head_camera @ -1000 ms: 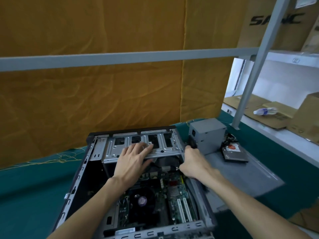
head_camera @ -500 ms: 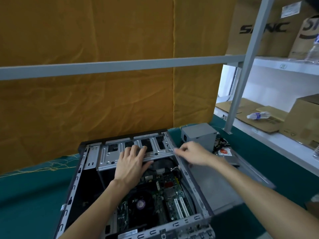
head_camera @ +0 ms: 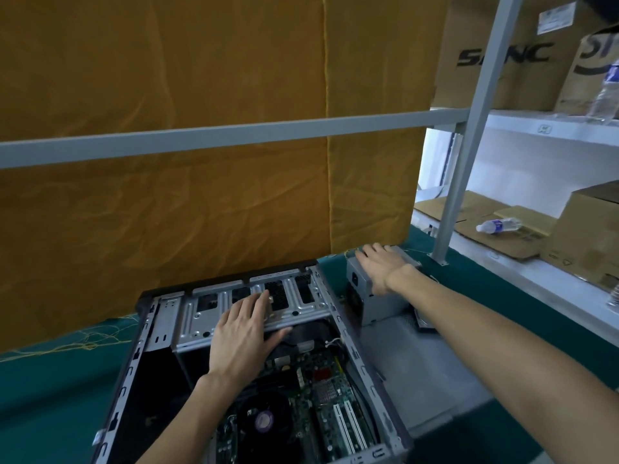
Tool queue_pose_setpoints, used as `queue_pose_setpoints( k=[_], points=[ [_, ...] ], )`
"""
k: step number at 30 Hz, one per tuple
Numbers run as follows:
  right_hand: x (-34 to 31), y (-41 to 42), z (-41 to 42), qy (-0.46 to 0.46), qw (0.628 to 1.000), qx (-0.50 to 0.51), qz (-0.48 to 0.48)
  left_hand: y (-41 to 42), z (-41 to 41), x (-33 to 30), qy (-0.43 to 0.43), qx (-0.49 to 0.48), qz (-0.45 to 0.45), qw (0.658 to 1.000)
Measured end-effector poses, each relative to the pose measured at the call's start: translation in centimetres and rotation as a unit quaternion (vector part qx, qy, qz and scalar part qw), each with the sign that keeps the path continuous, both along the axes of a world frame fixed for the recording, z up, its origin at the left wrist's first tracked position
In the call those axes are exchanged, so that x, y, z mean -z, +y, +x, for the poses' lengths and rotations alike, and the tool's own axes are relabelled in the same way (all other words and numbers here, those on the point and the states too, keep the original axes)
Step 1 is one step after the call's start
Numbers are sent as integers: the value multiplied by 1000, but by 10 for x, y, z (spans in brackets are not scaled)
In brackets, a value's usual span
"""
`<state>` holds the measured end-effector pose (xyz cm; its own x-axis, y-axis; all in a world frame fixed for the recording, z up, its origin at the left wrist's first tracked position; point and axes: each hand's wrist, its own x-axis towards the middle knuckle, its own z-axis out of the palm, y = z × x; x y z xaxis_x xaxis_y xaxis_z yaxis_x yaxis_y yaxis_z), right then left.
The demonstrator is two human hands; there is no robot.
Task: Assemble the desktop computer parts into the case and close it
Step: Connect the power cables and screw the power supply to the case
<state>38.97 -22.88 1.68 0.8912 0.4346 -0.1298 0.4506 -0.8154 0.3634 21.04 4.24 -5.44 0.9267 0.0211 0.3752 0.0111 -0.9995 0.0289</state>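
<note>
While our left hand rests flat on the drive cage, our right hand lies open-fingered on the power supply, right of the case.

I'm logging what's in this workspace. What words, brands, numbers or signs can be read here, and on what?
"S NC", large dark letters partly hidden by the shelf post, on the cardboard box on the upper shelf.
White label on that box: too small to read.
Neighbouring box: a dark logo, cut off, unreadable.
Lying water bottle: blue label, blurred.
Small sticker on the shelf edge: unreadable.
Lower right box: small printed marks, unreadable.
</note>
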Motion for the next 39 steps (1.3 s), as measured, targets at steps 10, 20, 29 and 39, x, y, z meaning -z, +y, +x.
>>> queue_pose_setpoints(
  k=[10, 20, 29, 39],
  points=[
    [6, -36, -7, 40, 996, -68, 34, 0, -1, 0, -12, 6, 8, 1000],
    [7, -28, -37, -81, 988, -130, -1, 1, 1, 1, -33, 6, 5, 999],
    [-27, -15, -59, -187, 973, -130, 49, -2, -2, -2, -26, 16, -22, 999],
    [-65, 8, -90, -330, 911, -188, 164, -51, 20, -89, 92, 85, -713, 690]
  ],
)
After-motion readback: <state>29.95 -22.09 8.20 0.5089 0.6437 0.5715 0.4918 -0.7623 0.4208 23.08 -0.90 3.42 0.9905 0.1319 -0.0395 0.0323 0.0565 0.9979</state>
